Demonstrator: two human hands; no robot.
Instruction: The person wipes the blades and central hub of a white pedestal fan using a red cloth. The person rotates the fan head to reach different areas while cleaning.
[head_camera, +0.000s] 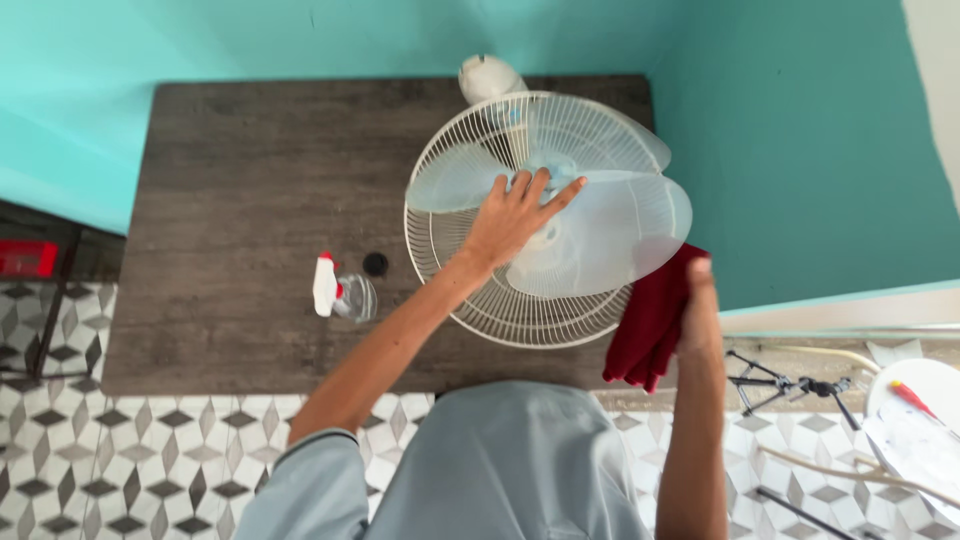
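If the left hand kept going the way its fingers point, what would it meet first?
The left hand already rests on the translucent fan blades, fingers pointing up and right over the blue hub. Straight on, it would probably slide across the blade to the white wire guard rim, then the teal wall; depth is unclear.

left hand (515, 215) flat with fingers spread, arm outstretched; right hand (697, 305) edge-on, fingers curled closed
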